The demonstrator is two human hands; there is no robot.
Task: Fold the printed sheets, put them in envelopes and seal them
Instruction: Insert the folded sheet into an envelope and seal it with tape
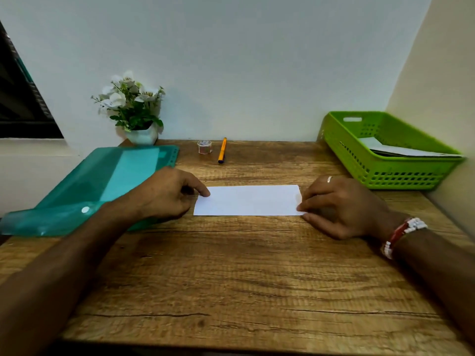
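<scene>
The folded sheet (248, 200) shows one blank face, and its layers cannot be counted. Its near right corner lies under the right hand (341, 209), whose grip cannot be made out. At its left end the left hand (164, 194) hides its own thumb. Left of the sheet, the forearm covers part of the plastic folder (84, 181), whose corner is cut off. Behind the sheet to the right, the basket (380, 173) hides most of its papers (401, 150).

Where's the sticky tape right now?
In the head view, the tape roll sits at the far edge of the table, just left of the orange pen and right of the flower pot.
</scene>
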